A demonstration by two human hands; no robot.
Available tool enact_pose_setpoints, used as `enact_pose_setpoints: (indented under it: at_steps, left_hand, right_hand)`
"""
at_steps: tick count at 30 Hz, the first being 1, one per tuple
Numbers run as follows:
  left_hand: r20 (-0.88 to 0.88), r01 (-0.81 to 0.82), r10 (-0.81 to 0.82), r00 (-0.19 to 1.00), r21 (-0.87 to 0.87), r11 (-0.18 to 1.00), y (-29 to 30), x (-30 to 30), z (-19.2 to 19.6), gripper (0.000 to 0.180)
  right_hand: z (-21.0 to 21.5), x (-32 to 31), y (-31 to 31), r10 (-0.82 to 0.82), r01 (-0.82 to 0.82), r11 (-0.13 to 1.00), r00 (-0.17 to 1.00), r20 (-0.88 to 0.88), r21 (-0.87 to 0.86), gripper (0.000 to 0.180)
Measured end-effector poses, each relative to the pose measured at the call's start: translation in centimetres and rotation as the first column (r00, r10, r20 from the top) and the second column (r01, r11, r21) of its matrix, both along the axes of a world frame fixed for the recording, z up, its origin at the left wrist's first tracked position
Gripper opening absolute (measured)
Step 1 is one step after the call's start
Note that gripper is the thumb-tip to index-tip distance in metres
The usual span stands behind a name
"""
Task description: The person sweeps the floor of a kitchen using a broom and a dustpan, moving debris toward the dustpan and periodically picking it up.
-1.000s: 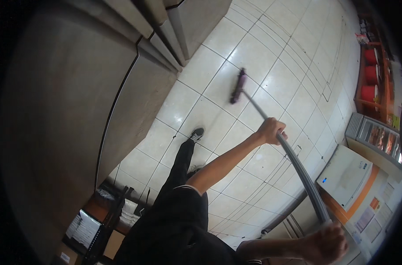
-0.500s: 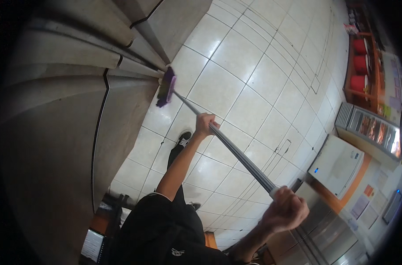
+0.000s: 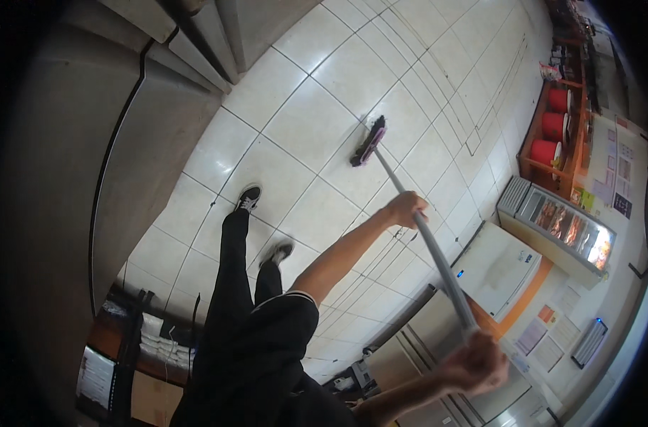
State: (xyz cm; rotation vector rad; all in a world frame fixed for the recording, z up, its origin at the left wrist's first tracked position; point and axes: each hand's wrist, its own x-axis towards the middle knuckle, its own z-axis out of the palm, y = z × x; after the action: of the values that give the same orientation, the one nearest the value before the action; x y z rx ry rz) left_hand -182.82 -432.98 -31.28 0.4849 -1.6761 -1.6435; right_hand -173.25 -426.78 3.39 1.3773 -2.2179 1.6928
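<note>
A push broom with a grey handle (image 3: 441, 260) slants across the tiled floor. Its purple-backed head with dark bristles (image 3: 370, 141) rests on the tiles, well out from the metal units. My left hand (image 3: 406, 210) is wrapped round the lower part of the handle, arm stretched out. Higher up, my right hand (image 3: 477, 363) is closed round the handle's top end, slightly blurred.
Metal kitchen units (image 3: 153, 128) line the left side. To the right stand an orange shelf (image 3: 534, 160) with red containers (image 3: 555, 127), a glass-fronted display fridge (image 3: 559, 228) and a white freezer (image 3: 498, 270). My shoes (image 3: 249, 197) are on the floor tiles.
The broom head has moved right, away from the base of the metal units to the open floor tiles. Both hands have kept their grip, the left swinging right with the handle.
</note>
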Motion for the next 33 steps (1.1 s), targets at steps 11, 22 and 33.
enact_pose_setpoints:
  at_steps: [11,22,33]
  left_hand:
    - [0.353,-0.187,0.243,0.903,-0.185,0.965,8.8,10.0,2.3,0.025]
    - [0.207,-0.28,0.288,0.935,-0.067,0.958,9.6,-10.1,-3.9,0.02]
    - [-0.154,-0.106,0.123,0.98,0.112,0.988,14.7,-8.3,25.3,0.013]
  right_hand:
    - [3.4,-6.8,12.3,-0.121,0.202,0.965,0.91,0.397,-0.167,0.014]
    - [-1.5,-16.2,7.3,-0.084,0.141,0.961,0.968,0.235,-0.238,0.031]
    - [5.9,-23.2,13.1,0.587,-0.549,0.808,0.725,0.36,-0.213,0.024]
